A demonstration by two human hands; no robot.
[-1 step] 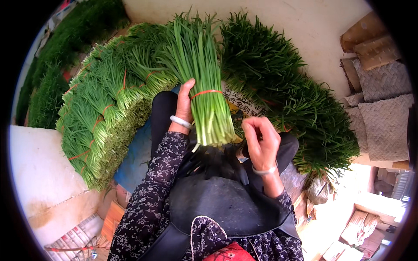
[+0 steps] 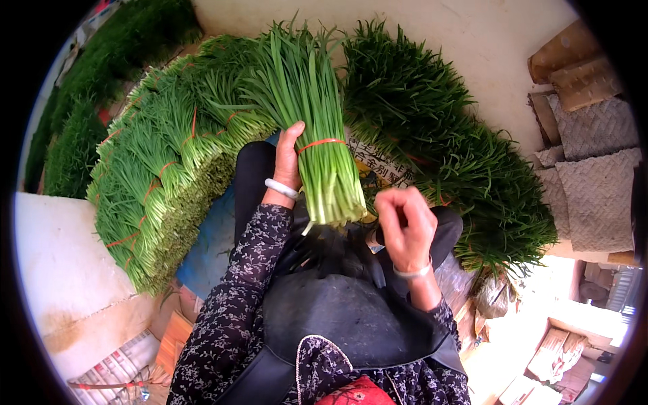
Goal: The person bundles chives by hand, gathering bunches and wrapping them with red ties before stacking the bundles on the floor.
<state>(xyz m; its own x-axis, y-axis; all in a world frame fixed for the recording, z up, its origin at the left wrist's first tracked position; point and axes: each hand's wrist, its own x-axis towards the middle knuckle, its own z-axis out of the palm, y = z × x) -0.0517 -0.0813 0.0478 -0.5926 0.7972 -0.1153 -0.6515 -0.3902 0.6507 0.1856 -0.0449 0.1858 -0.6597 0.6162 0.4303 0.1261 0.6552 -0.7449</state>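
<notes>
In front of my chest, my left hand (image 2: 289, 159) is closed round a bunch of garlic chives (image 2: 331, 179), its thumb lying along the side. An orange-red band (image 2: 320, 144) circles the bunch at mid-length. Green leaves point away from me, and the pale cut ends face my lap, with one stalk sticking out at the lower left. To the right of the cut ends, apart from them, my right hand (image 2: 406, 228) is held up with curled fingers. Whether anything small sits in those fingers is hidden.
Banded chive bunches (image 2: 162, 162) are piled at the left, cut ends toward me. Loose darker chives (image 2: 445, 142) form a heap along the right. A black apron (image 2: 331, 314) covers my lap. Grey quilted sheets (image 2: 597, 196) are at the far right, a blue sheet (image 2: 209, 256) by my left knee.
My right hand has shifted slightly right and down, away from the cut ends. The bunch in my left hand has tilted a little, its lower end toward the right.
</notes>
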